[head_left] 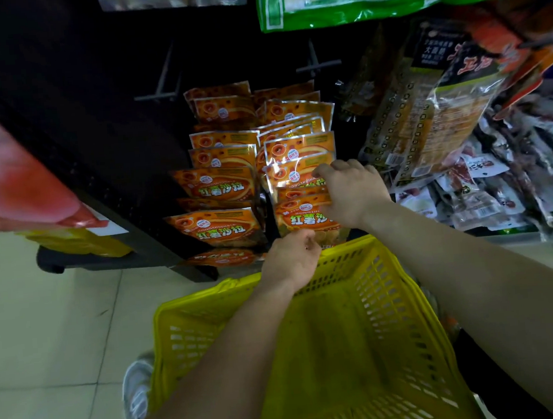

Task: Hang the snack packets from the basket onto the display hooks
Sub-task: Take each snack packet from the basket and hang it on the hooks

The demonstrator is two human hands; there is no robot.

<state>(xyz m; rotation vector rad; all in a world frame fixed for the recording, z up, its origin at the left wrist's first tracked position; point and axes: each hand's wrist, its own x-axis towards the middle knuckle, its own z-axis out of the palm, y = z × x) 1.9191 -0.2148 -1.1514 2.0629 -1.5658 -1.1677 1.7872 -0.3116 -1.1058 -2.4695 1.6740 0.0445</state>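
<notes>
Your yellow basket [391, 299] at 6 o'clock shows no packets left, so the hanging looks nearly done. Orange snack packets [220, 184] hang in two columns at 12 o'clock. Your right hand [353, 193] grips the front packet [299, 222] at 1 o'clock; your left hand [290, 261] pinches its bottom edge.

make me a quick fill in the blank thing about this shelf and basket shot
1. The basket below the arms is ___ in colour.
2. The orange snack packets hang in ___ columns side by side.
3. The right hand is on the ___ column of them.
4. The large packets at the top are mostly ___.

Missing words: yellow; two; right; green
</notes>
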